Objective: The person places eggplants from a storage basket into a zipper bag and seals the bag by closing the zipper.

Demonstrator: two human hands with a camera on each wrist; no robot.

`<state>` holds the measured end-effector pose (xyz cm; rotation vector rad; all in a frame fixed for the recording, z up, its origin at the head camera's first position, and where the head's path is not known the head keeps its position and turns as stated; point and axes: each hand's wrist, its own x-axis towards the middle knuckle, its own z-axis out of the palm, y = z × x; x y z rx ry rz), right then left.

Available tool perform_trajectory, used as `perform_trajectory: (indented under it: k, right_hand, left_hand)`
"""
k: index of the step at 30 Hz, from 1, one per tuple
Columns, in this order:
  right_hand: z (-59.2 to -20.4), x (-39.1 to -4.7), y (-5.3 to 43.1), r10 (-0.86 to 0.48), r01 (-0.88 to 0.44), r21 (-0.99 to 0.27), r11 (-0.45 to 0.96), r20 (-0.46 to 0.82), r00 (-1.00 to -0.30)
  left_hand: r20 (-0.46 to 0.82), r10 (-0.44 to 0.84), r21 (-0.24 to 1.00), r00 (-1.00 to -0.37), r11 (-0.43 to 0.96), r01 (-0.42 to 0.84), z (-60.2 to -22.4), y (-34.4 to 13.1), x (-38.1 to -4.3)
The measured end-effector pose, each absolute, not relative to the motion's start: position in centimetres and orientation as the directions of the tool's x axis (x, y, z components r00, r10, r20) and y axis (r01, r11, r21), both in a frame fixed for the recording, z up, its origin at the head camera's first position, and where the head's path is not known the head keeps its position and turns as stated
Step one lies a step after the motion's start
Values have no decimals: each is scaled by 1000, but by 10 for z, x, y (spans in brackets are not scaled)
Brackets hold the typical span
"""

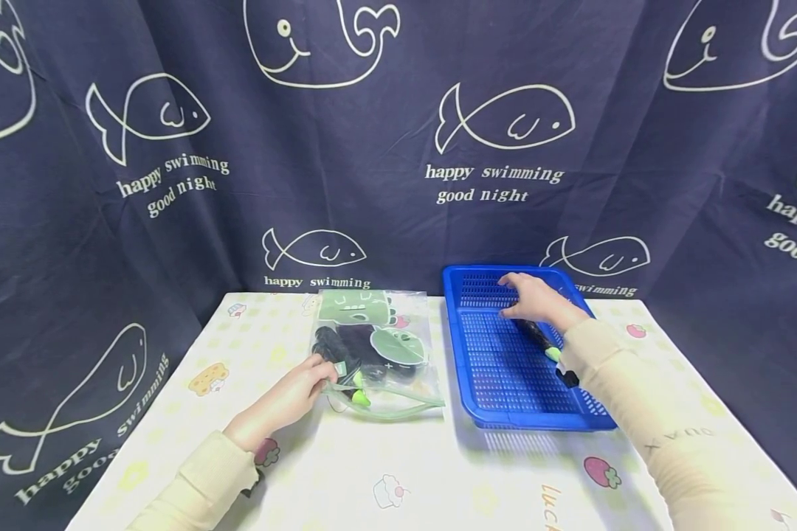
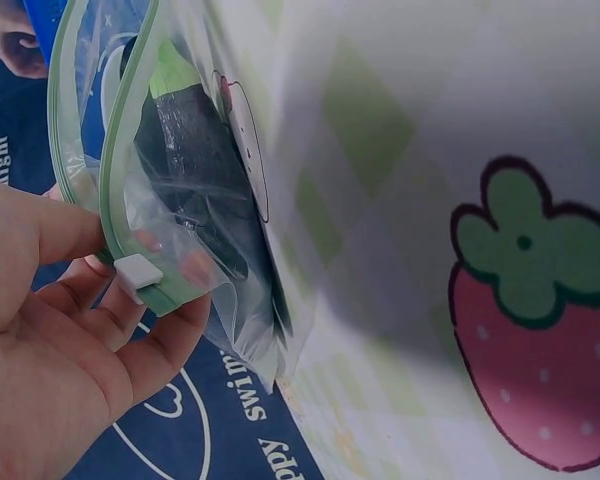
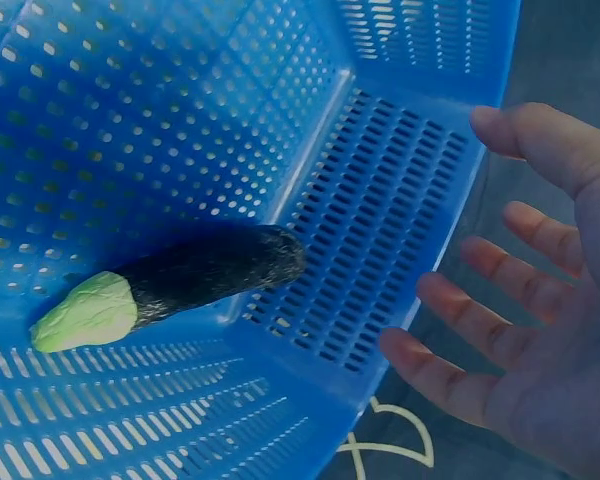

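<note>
My left hand (image 1: 292,394) grips the near left corner of a clear zip bag (image 1: 408,405) lying on the table. In the left wrist view, its fingers pinch the green zip strip beside a white slider (image 2: 138,271), and the bag's mouth gapes. Dark eggplants with light green stem ends (image 1: 361,398) show inside, partly hidden by the printed green pictures. My right hand (image 1: 538,299) is over the far part of a blue basket (image 1: 468,383), fingers spread and holding nothing. One black eggplant (image 3: 210,270) with a pale green stem end lies in the basket, apart from the fingertips.
The basket's raised perforated walls (image 3: 400,200) stand around the eggplant, right of the bag. A patterned white cloth (image 1: 438,479) covers the table. Dark blue curtain (image 1: 398,147) with fish drawings hangs behind the table and along both sides.
</note>
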<state>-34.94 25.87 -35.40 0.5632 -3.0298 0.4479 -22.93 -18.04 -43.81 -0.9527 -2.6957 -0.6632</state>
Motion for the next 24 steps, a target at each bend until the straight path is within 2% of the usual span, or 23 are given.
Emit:
perform_trajectory:
  k: [24]
  right_hand:
    - [-392,-365,281,-308,-316,-268,910,71,-949]
  left_hand:
    - [320,545,339,-775,697,631,-439,-182,-230]
